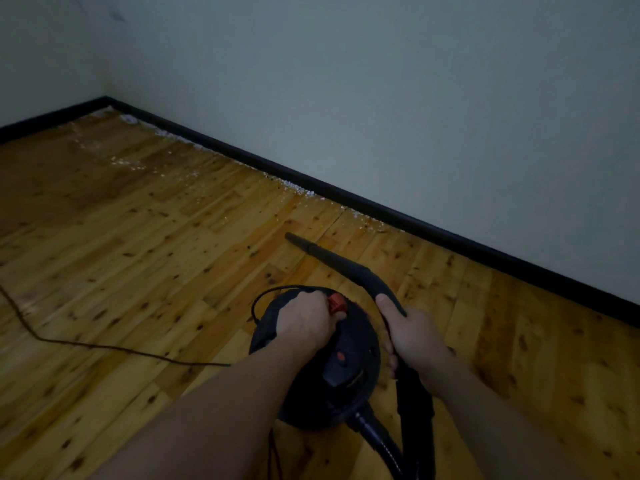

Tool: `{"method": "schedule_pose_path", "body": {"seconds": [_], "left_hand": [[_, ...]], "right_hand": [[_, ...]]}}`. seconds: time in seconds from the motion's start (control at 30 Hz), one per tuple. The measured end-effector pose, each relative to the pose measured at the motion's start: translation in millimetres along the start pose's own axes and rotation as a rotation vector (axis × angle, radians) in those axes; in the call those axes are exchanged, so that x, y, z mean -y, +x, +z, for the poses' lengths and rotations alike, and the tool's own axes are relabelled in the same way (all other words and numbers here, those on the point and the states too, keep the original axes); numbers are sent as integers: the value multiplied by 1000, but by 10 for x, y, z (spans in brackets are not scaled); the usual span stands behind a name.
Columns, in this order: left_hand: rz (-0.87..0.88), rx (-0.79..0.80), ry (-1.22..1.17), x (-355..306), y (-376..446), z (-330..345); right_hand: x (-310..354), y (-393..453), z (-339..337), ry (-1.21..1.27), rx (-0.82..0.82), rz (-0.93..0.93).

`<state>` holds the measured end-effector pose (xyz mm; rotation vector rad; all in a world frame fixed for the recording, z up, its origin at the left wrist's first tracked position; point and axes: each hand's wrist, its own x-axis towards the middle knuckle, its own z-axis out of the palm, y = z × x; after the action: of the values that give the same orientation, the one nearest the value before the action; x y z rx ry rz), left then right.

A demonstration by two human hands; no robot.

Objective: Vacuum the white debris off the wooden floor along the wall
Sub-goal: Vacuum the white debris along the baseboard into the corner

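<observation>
While the left hand [304, 322] grasps the handle atop the black vacuum canister [322, 372], the right hand [414, 336] clenches around the wand [346, 263], its nozzle pointing toward white debris [304, 192] strewn along the black baseboard [346, 197] on the wooden floor [138, 254].

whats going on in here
A person is vacuuming a wooden floor. The left hand grips the top of the black canister vacuum, and the right hand holds the wand. Its nozzle points toward the white debris lying along the black baseboard, short of it.
</observation>
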<state>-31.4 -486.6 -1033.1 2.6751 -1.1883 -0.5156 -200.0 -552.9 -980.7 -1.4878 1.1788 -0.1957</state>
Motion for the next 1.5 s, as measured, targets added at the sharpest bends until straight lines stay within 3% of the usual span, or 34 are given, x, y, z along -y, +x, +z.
{"method": "schedule_pose_path", "body": {"seconds": [0.47,1.5], "left_hand": [[-96,-36,-10,659,712,-375],[-120,4,-4,1109,1604,-722]], "right_hand": [[564,561,503,26,106,-16],[1160,1440,1171,-7,269,-78]]}}
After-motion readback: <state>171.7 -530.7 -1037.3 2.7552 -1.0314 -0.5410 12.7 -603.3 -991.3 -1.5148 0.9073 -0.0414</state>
